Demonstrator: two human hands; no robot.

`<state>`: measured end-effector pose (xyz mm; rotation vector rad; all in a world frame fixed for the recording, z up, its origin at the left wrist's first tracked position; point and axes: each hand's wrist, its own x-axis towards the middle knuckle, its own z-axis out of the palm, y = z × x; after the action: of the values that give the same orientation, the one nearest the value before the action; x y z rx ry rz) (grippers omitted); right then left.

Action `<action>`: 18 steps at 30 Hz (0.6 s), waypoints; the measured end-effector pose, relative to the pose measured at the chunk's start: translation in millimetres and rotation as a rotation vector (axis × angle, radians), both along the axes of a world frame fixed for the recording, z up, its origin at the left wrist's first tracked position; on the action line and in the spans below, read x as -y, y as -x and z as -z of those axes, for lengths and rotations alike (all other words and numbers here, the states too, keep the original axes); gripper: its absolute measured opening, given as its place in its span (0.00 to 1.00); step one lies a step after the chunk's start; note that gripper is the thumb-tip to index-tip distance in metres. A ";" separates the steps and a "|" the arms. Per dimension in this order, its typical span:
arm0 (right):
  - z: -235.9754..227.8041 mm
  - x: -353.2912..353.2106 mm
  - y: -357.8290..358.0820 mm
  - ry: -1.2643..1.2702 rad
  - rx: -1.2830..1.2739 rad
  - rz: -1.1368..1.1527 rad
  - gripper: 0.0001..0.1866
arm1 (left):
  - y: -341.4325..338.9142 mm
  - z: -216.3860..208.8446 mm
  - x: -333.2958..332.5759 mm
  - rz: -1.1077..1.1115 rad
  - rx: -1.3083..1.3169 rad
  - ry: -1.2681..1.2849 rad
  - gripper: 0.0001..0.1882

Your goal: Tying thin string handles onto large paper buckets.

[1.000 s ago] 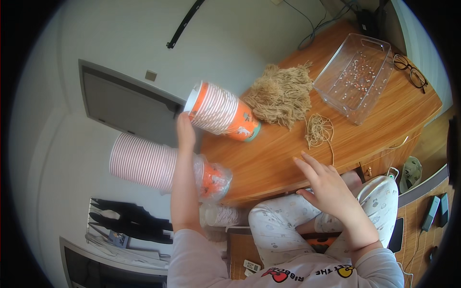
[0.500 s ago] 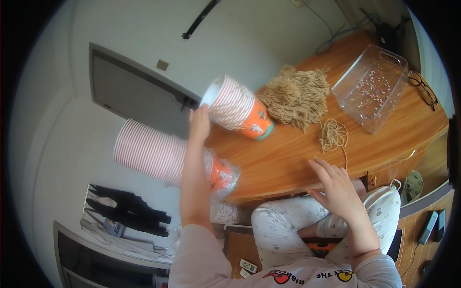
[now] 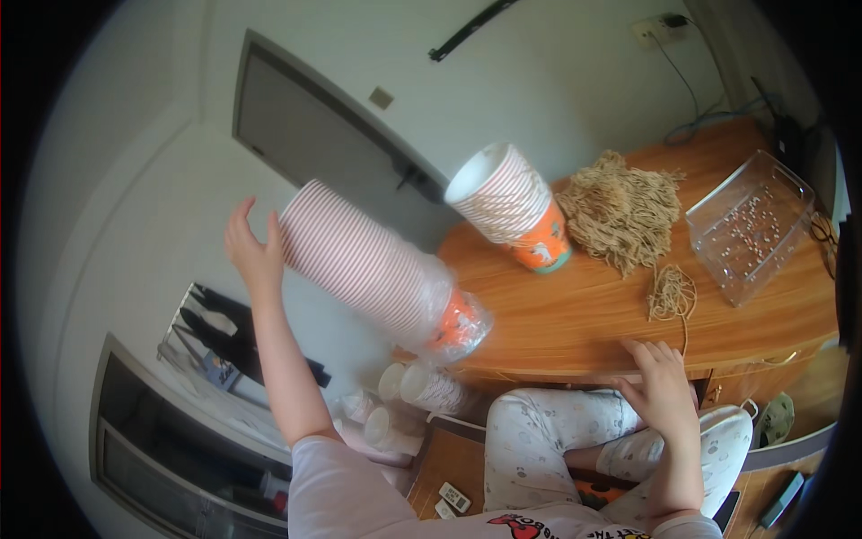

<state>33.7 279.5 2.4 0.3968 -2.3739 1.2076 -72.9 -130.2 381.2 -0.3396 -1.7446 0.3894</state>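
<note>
My left hand [image 3: 255, 247] is raised beside the upper end of a tall stack of nested paper cups [image 3: 364, 260]. Its fingers are spread and hold nothing; the thumb is close to the top rim, and I cannot tell whether it touches. Clear plastic wraps the lower part of that stack, where an orange cup shows. A shorter stack of paper cups [image 3: 514, 202], wound with string, stands on the wooden table [image 3: 575, 323]. My right hand [image 3: 663, 386] hovers at the table's near edge above my lap, fingers loosely stretched, with nothing in it.
Behind the table's middle lies a heap of tan string [image 3: 624, 211], with a small loose tangle [image 3: 672, 294] nearer me. A clear plastic bin [image 3: 752, 229] with small beads stands at the right. More stacked cups [image 3: 433, 388] are below the table's left edge.
My left hand has let go of the shorter cup stack and moved left to the top of the tall stack. The view has shifted; my right hand stays near the table edge.
</note>
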 end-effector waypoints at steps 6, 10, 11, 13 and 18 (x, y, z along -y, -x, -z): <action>2.0 6.6 -1.0 -0.037 -0.018 0.040 0.26 | 7.9 -16.8 90.0 0.150 0.702 -0.576 0.19; 1.9 11.5 -1.1 -0.047 -0.006 0.088 0.24 | 9.5 -31.1 90.0 0.209 0.892 -0.633 0.17; 2.1 13.0 -1.4 -0.057 -0.001 0.110 0.23 | 9.6 -38.2 91.3 0.209 0.882 -0.638 0.17; 4.0 15.1 -1.3 -0.074 -0.016 0.122 0.23 | 9.7 -49.2 92.8 0.174 1.035 -0.619 0.14; 5.9 17.5 1.5 -0.108 -0.023 0.160 0.21 | 16.9 -64.4 89.6 0.096 1.070 -0.592 0.11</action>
<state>32.2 262.0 -3.5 0.2478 -2.4067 1.0019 -89.8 -219.8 445.6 -0.1961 -2.7477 -0.4933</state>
